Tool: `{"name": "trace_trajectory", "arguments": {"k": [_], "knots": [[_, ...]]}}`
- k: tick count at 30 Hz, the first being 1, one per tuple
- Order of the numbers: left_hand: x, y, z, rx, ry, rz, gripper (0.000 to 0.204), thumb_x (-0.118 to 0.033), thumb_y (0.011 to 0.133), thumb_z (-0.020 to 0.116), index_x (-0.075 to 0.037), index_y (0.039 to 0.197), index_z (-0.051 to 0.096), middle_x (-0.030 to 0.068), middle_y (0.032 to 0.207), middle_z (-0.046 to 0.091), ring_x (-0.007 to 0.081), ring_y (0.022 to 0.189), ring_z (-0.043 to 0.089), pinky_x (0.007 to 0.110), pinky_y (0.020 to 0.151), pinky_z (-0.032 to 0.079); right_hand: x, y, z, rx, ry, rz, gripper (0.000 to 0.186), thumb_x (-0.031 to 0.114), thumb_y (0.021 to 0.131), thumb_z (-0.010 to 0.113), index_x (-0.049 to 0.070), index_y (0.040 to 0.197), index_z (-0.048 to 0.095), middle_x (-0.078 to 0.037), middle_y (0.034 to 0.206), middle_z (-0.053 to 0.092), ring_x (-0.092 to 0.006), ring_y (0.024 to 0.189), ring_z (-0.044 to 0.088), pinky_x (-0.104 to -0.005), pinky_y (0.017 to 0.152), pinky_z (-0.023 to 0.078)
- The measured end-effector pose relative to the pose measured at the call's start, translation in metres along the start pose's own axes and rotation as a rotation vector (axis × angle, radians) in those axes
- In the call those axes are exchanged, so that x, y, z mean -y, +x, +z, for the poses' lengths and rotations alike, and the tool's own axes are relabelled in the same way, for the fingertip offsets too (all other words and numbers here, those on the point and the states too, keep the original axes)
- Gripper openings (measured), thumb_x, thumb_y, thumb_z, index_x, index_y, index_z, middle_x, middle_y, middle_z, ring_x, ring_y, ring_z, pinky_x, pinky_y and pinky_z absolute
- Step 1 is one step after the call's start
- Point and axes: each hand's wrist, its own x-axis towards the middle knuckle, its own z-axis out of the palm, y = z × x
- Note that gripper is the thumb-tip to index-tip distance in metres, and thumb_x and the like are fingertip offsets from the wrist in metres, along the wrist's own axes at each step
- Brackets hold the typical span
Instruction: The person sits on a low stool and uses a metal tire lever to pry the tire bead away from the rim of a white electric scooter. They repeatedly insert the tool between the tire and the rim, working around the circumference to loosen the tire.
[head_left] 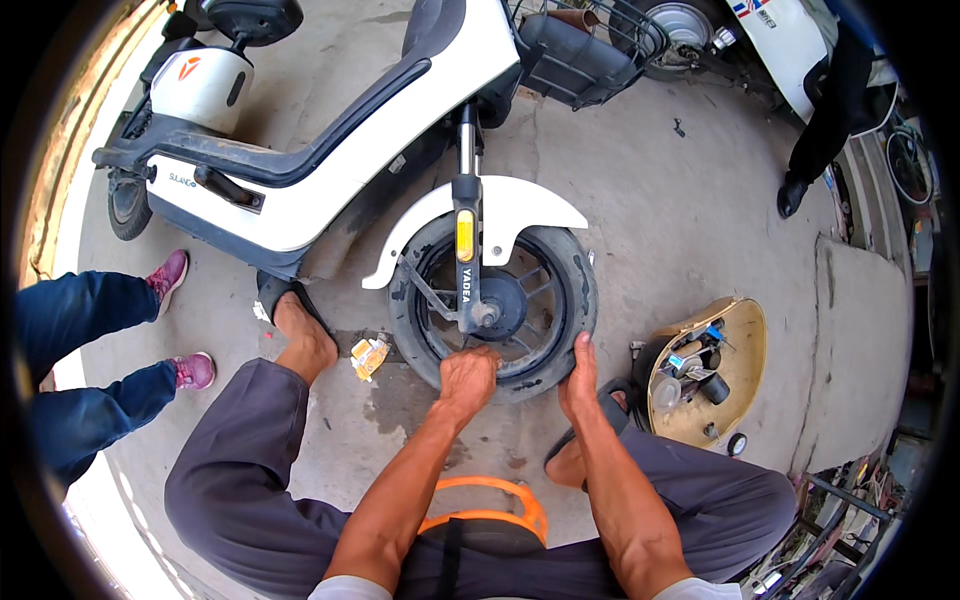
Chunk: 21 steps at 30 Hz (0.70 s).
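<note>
Front tyre (575, 290) sits on the white scooter (330, 150) wheel, low on the concrete floor (680, 220) btwn your knees. Left hand (468, 375) clenched on the tyre's bottom edge; right hand (580, 375) laid flat on its right sidewall, fingers up. Rubber prob. stiff, heavy-ish, dusty. Take hold at the bead/edge, not the spokes. Tool tray (745, 350) just right.

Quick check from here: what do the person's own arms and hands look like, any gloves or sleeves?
No gloves: left hand and right hand are bare, no rings or watch visible. Both forearms are bare and lean; short pale sleeve hems show only at the picture's bottom edge.
</note>
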Motion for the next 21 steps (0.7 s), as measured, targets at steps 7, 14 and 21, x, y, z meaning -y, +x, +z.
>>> {"name": "trace_trajectory", "arguments": {"k": [7, 14, 21], "knots": [[-0.017, 0.000, -0.003, -0.026, -0.138, -0.168, 0.015, -0.015, 0.089, 0.061, -0.006, 0.088, 0.073, 0.0116, 0.091, 0.071, 0.0340, 0.084, 0.067, 0.045, 0.075, 0.052, -0.003, 0.003, -0.009, 0.042, 0.032, 0.029, 0.074, 0.054, 0.101, 0.047, 0.000, 0.150, 0.033, -0.013, 0.151, 0.042, -0.0265, 0.137, 0.043, -0.0413, 0.116, 0.032], [-0.027, 0.004, -0.005, -0.041, -0.137, -0.249, 0.015, -0.014, 0.089, 0.061, -0.007, 0.095, 0.073, 0.0110, 0.095, 0.072, 0.0353, 0.084, 0.068, 0.046, 0.074, 0.052, -0.008, 0.005, -0.008, 0.009, -0.108, -0.011, 0.083, 0.060, 0.101, 0.043, -0.003, 0.151, 0.028, -0.017, 0.153, 0.038, -0.0276, 0.139, 0.039, -0.0394, 0.117, 0.028], [-0.020, 0.008, -0.005, 0.043, -0.111, -0.159, 0.019, -0.010, 0.089, 0.054, -0.006, 0.095, 0.072, 0.0133, 0.096, 0.073, 0.0355, 0.082, 0.070, 0.047, 0.073, 0.055, -0.011, 0.013, -0.015, 0.047, -0.073, -0.066, 0.085, 0.061, 0.101, 0.041, -0.006, 0.151, 0.028, -0.018, 0.153, 0.038, -0.0276, 0.139, 0.038, -0.0378, 0.117, 0.028]]}}
